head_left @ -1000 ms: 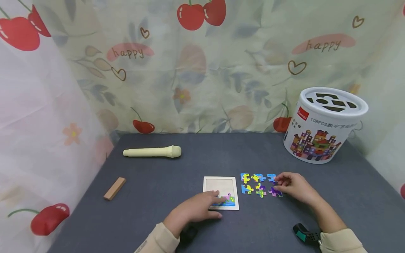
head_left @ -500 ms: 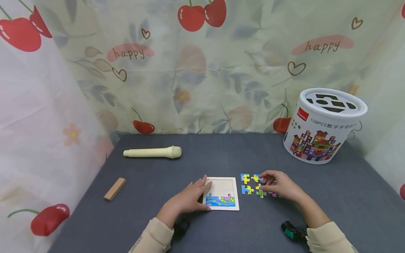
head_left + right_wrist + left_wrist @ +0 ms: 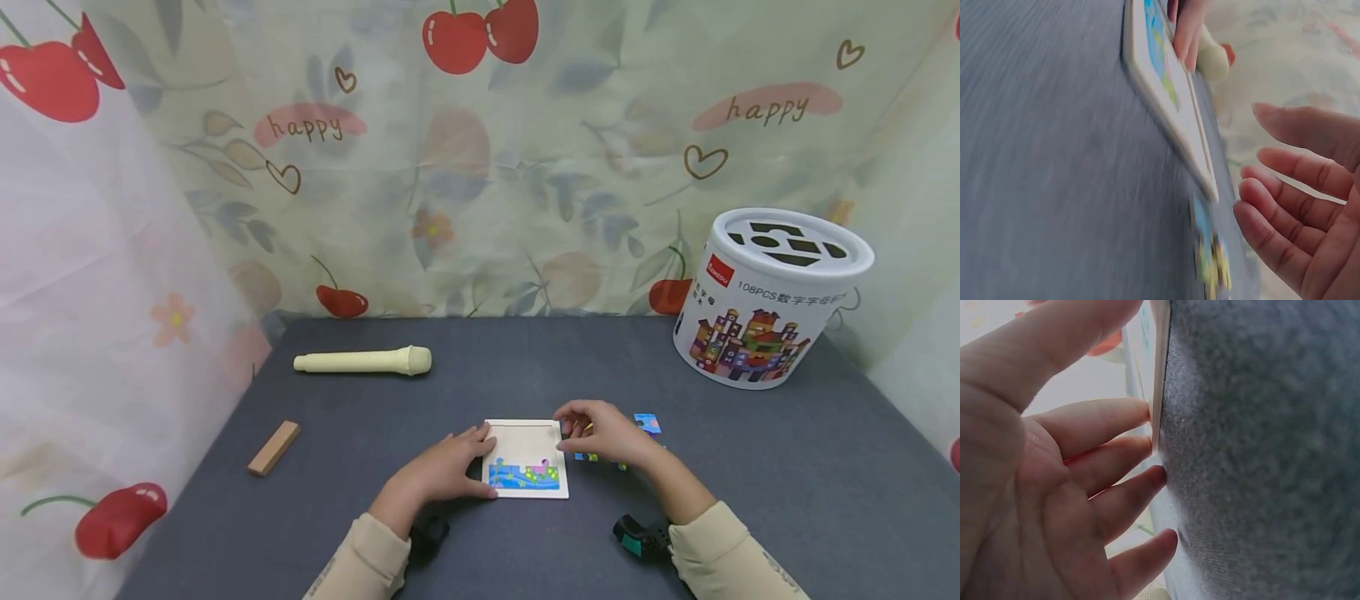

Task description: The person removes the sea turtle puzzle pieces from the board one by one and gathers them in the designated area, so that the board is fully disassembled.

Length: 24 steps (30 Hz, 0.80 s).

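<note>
A square wooden puzzle tray [image 3: 525,435] lies on the table, its lower part filled with joined blue, green and pink jigsaw pieces [image 3: 517,477]. My left hand [image 3: 442,471] rests at the tray's left side, fingertips near the upper corner and thumb at the lower one. In the left wrist view its fingers [image 3: 1107,425] are spread and touch the tray's edge. Just over the tray's right edge is my right hand [image 3: 600,429], thumb and fingers apart with nothing between them in the right wrist view. Loose jigsaw pieces [image 3: 647,423] lie partly hidden beneath it.
A cream toy microphone [image 3: 363,361] lies at the back left, and a wooden block [image 3: 273,448] nearer the left edge. At the back right stands a white lidded bucket [image 3: 757,308]. A patterned curtain hangs behind the table.
My right hand has moved left from the far loose pieces to the tray's right edge. The left hand has drawn back from over the filled pieces to the tray's left side.
</note>
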Each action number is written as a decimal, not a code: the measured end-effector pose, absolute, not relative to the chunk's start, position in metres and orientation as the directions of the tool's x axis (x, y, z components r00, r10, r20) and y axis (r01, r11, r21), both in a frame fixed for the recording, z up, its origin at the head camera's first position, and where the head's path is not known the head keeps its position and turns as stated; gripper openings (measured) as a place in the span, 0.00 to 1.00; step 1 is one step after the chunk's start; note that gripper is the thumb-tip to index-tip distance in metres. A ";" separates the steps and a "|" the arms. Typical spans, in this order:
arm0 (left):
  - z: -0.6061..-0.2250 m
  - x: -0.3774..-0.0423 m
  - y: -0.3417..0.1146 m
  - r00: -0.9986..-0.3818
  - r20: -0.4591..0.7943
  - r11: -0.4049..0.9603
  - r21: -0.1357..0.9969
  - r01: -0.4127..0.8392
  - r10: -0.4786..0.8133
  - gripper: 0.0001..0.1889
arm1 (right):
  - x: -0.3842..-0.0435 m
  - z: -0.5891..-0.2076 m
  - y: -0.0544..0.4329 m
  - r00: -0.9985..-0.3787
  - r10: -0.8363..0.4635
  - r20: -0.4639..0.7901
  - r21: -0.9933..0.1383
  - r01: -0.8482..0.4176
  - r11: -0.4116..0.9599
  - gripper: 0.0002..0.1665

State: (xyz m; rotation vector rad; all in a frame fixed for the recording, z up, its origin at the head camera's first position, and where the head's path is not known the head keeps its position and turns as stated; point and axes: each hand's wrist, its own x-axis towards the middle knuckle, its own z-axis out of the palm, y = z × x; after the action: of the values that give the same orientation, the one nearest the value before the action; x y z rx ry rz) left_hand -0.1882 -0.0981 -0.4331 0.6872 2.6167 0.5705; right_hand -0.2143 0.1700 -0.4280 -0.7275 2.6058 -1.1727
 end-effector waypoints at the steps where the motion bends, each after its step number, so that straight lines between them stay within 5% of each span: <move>1: -0.433 -0.188 -0.098 -0.813 -0.251 0.802 0.464 0.375 0.525 0.41 | -0.215 -0.427 0.166 -0.855 -0.518 0.030 -0.743 -0.366 0.561 0.21; 14: -0.432 -0.187 -0.098 -0.833 -0.232 0.818 0.440 0.371 0.502 0.40 | -0.214 -0.428 0.113 -0.771 -0.634 -0.055 -0.716 -0.412 0.563 0.20; 24: -0.430 -0.183 -0.098 -0.836 -0.203 0.802 0.463 0.377 0.510 0.39 | -0.209 -0.433 0.091 -0.774 -0.626 -0.094 -0.719 -0.382 0.580 0.15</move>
State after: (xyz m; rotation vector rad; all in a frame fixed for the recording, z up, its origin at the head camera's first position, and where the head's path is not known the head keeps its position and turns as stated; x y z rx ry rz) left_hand -0.1826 -0.0984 -0.4302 0.6767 2.6710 0.5903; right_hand -0.2088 0.0914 -0.4333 -0.8207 2.4760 -1.0093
